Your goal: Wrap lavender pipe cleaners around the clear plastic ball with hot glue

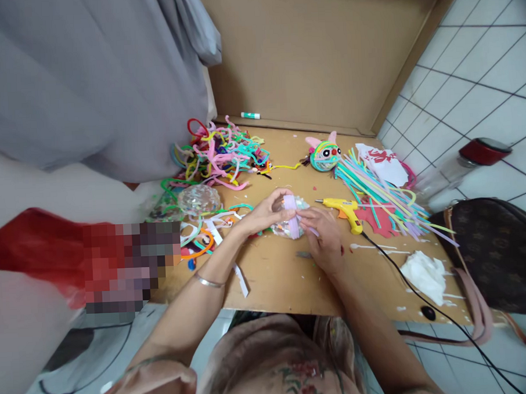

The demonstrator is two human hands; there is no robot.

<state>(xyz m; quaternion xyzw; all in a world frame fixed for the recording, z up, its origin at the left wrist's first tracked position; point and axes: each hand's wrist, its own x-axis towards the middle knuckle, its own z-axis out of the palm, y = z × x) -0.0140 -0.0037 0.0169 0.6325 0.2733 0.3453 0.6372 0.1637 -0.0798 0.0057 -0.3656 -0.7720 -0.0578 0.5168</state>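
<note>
A clear, shiny round ball [282, 230] is between my hands above the wooden table, with a band of light purple pipe cleaner [291, 213] around its middle. My left hand [268, 213] is curled about the ball's left side, thumb and fingers closed on it. From the right, my right hand [324, 235] pinches the purple pipe cleaner against the ball, and a short end sticks out below its fingers. Just right of that hand lies a yellow glue gun [346, 212]. Farther back sits a finished-looking striped ball figure [325, 152] with pink ears and eyes.
Tangled colored pipe cleaners [221, 152] are heaped at back left, near another clear ball [199, 200]. Straight pipe cleaners [380, 192] lie at right beside a crumpled tissue [425, 276]. A black cord [392, 267] crosses the table's right side, near a brown bag [496, 250].
</note>
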